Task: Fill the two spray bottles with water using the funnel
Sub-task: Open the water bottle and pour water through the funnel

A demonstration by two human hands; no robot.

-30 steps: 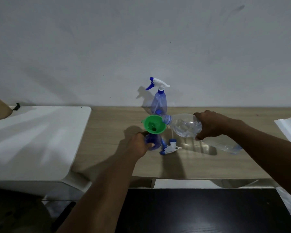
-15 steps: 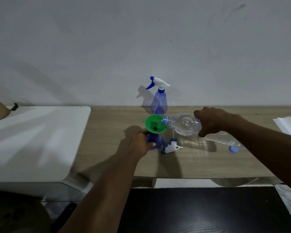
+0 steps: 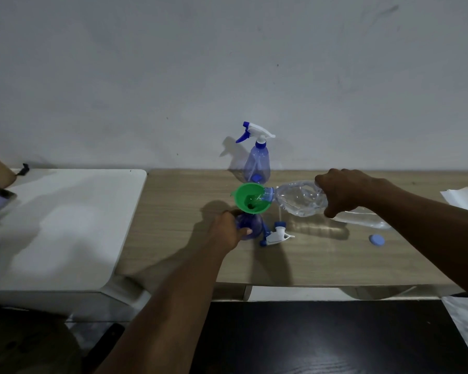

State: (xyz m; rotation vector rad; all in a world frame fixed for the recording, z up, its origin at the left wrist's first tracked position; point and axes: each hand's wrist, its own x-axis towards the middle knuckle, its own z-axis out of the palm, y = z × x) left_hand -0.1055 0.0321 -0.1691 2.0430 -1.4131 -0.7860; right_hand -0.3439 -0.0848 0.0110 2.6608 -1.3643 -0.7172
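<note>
A green funnel (image 3: 250,198) sits in the neck of an open blue spray bottle (image 3: 250,226) on the wooden table (image 3: 308,260). My left hand (image 3: 227,233) grips that bottle's body. My right hand (image 3: 343,191) holds a clear water bottle (image 3: 297,199) tipped almost flat, its mouth inside the funnel's rim, with water running in. The removed white and blue spray head (image 3: 274,236) lies just right of the bottle. A second spray bottle (image 3: 257,163), with its head on, stands behind near the wall.
A blue cap (image 3: 376,240) lies on the table to the right, next to a clear plastic bottle lying flat (image 3: 362,220). White paper (image 3: 465,198) lies at the far right edge. A white table (image 3: 60,225) adjoins on the left.
My right hand has risen and tipped the water bottle further, bringing its mouth into the funnel. The blue cap has come into sight from under my right arm. My left hand has stayed put.
</note>
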